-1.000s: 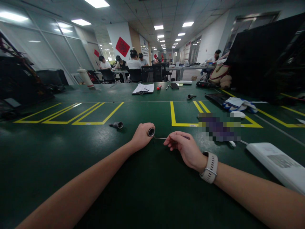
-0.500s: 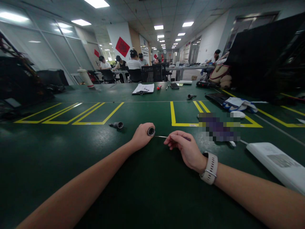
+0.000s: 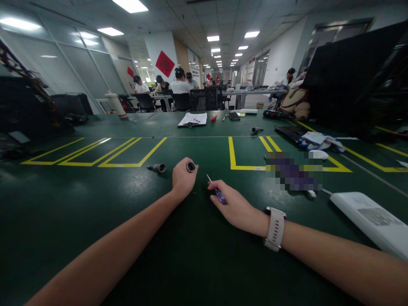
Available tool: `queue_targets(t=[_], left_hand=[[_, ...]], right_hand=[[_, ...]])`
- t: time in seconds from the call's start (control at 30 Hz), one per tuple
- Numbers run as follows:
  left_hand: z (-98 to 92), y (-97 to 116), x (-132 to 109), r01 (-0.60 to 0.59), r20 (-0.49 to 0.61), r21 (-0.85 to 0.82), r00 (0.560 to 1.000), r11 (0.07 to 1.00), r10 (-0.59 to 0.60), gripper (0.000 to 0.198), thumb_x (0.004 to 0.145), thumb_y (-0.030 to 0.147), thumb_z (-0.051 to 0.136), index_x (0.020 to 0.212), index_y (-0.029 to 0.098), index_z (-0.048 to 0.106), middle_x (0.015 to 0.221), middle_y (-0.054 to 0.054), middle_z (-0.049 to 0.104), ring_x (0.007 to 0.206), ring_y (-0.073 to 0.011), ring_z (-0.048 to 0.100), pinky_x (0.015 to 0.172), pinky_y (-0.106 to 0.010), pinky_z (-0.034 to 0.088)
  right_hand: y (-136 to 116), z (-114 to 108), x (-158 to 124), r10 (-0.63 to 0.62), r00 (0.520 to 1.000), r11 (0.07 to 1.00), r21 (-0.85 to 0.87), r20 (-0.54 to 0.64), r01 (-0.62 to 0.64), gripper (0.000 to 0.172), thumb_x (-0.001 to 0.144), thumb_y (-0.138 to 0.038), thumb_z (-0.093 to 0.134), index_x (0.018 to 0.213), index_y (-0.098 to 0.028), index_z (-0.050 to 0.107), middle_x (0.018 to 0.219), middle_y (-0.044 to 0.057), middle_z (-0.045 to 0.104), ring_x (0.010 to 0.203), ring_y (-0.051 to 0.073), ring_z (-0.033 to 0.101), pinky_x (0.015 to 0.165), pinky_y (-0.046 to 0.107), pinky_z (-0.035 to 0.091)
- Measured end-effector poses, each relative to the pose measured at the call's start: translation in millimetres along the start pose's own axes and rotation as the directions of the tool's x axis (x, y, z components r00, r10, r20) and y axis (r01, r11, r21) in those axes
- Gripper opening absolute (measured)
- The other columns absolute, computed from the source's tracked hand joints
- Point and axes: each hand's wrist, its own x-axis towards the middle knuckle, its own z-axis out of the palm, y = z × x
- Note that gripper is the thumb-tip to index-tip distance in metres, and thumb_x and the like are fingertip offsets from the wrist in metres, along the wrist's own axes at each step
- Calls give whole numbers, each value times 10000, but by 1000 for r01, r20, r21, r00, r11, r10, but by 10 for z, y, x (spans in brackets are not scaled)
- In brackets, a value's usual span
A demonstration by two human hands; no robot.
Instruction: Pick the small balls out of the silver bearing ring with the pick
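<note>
My left hand is closed around a dark cylindrical metal part, its round open end facing me and the rest hidden in the fist. In my right hand is a small screwdriver with a purple see-through handle, pinched between thumb and fingers. Its thin shaft points up and to the left, apart from the metal part. Left of my left hand, a similar dark metal part lies on its side on the green table. A tiny shiny bit shows on the table between the hands.
A third such part lies farther back. To the right are a blurred-out purple item, a white mouse, a white power box and a cloth. A clipboard lies at the back; several people sit beyond.
My left hand has moved left and up with the metal part. My right hand has shifted left and turned, so the screwdriver now points upward and its purple handle shows.
</note>
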Motion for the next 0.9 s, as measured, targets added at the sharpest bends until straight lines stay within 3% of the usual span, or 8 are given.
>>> queue_targets(t=[0.07,0.23,0.37,0.5,0.7,0.9], left_hand=[[-2,1,13,23,-75,-30,997,999,-25,196,735,243,583,612,196,438,562,55,446,540,-114,435,526,-235,337],[-9,-24,59,65,-224,-97,971,993,-85,198,718,237,615,631,198,442,583,55,440,560,-115,428,558,-240,363],[0,-51,76,68,-231,-141,968,988,-100,203,722,245,618,634,199,440,587,57,430,564,-113,426,558,-235,372],[8,-19,54,27,-173,-187,983,982,-60,221,734,270,623,636,195,440,589,59,419,562,-106,417,552,-227,374],[8,59,4,-83,92,-291,989,953,114,204,731,282,644,662,182,480,624,51,468,572,-101,438,563,-231,384],[-13,126,-41,-130,266,-327,938,936,223,168,736,222,631,656,167,494,636,37,479,593,-107,448,571,-241,373]], right_hand=[[-49,80,73,-111,991,988,-104,75,118,219,862,-183,501,1078,-198,535,1075,117,605,981,256,586,811,437,483],[-102,247,248,-263,946,946,-142,187,291,190,831,-121,536,997,-205,572,1033,90,626,958,233,592,832,389,477],[-59,164,207,-320,911,913,-174,259,370,203,833,-90,515,973,-212,596,1010,82,648,945,234,610,818,392,480],[-1,-66,46,-424,837,835,-208,346,510,320,797,-45,544,1046,-241,591,1131,67,636,1113,244,557,898,403,463],[86,-298,-193,-367,908,874,-259,201,411,232,871,-134,492,1043,-234,610,1055,77,656,958,229,617,798,415,511],[-66,-367,-240,-373,919,924,-133,-125,357,194,894,-185,507,1059,-220,603,1030,76,654,979,204,595,862,388,485]])
